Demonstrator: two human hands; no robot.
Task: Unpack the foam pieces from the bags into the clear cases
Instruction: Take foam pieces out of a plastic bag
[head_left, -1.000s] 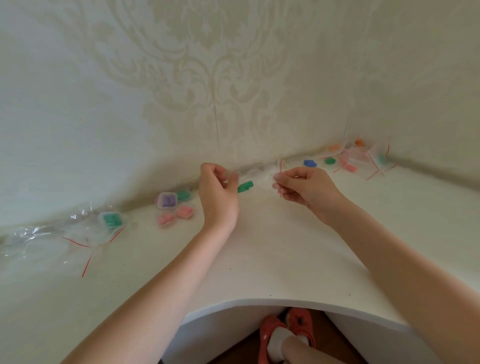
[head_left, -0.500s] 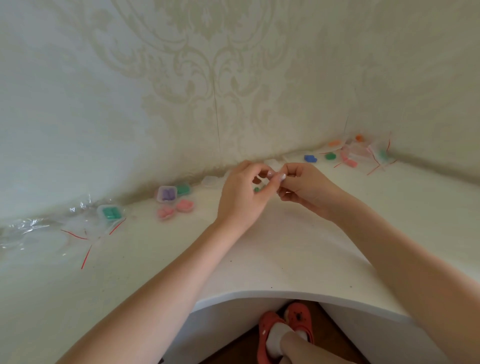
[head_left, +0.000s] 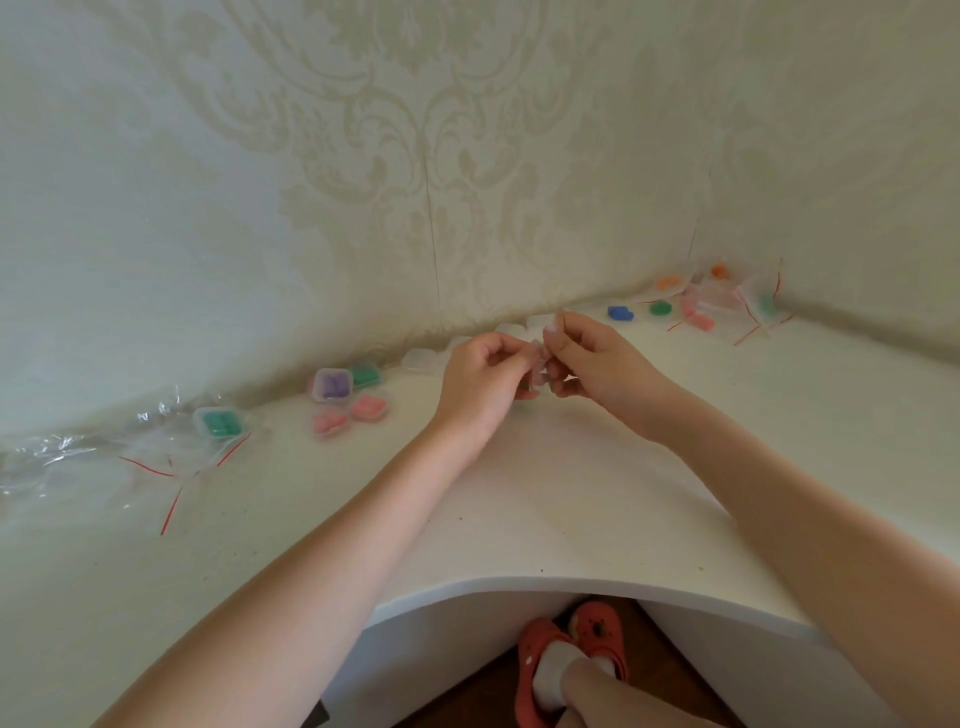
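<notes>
My left hand (head_left: 480, 382) and my right hand (head_left: 597, 364) meet above the middle of the white table (head_left: 545, 509). Both pinch a small clear case (head_left: 537, 364) between their fingertips. A bit of green foam (head_left: 524, 387) shows just under the left fingers; whether it sits inside the case I cannot tell. Several bags with foam pieces lie in the far right corner: blue foam (head_left: 620, 313), green foam (head_left: 660, 308), pink foam (head_left: 698, 318) and orange foam (head_left: 668, 282). Empty clear cases (head_left: 418, 359) line the wall behind my hands.
Filled cases sit at the left by the wall: a purple one (head_left: 332, 385), a green one (head_left: 365, 375), two pink ones (head_left: 329, 422) and a teal one (head_left: 218, 422). Crumpled empty bags (head_left: 78, 457) with red strips lie at the far left. The table's front edge curves inward.
A second ago my left hand held a green foam piece apart from the right hand. The hands have come together and now both pinch the clear case.
</notes>
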